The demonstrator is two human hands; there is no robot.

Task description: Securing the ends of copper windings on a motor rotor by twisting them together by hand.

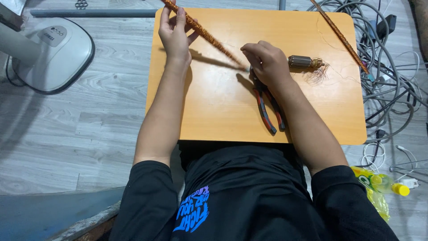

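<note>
A long copper-coloured bundle of wire (209, 36) runs diagonally across the small orange-brown table (223, 111). My left hand (175, 33) holds its far end near the table's back left corner. My right hand (267, 64) pinches the near end at the table's middle. Red-and-black pliers (267, 111) lie under my right wrist, handles pointing toward me. A small motor armature (303, 61) with loose frayed wire (320, 73) rests just right of my right hand.
A second copper-coloured wire bundle (341, 35) lies along the table's back right edge. A heap of grey cables (388, 58) covers the floor to the right. A white fan base (49, 53) stands at left. A yellow plastic bag and bottle (379, 187) sit near my right side.
</note>
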